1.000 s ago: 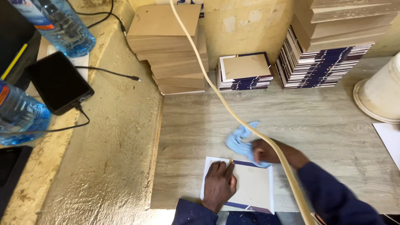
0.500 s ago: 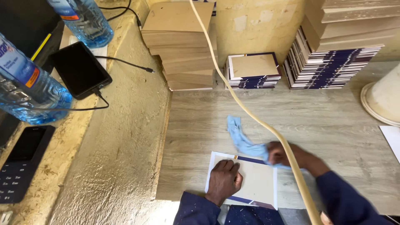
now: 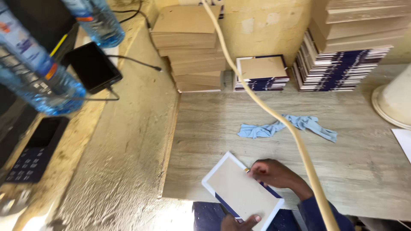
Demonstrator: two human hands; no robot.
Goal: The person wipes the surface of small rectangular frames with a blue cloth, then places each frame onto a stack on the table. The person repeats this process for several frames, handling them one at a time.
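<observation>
Both hands grip a white-edged brown board (image 3: 239, 190), left hand (image 3: 240, 222) at its near edge, right hand (image 3: 274, 173) on top, blue cloth (image 3: 282, 127) beyond

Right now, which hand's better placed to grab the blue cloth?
Probably the right hand: it rests on the far edge of the board, nearest the blue cloth. The left hand grips the board's near edge, farther away.

Soft, even light — bottles (image 3: 47, 68) blurred, perhaps by closeness.
</observation>
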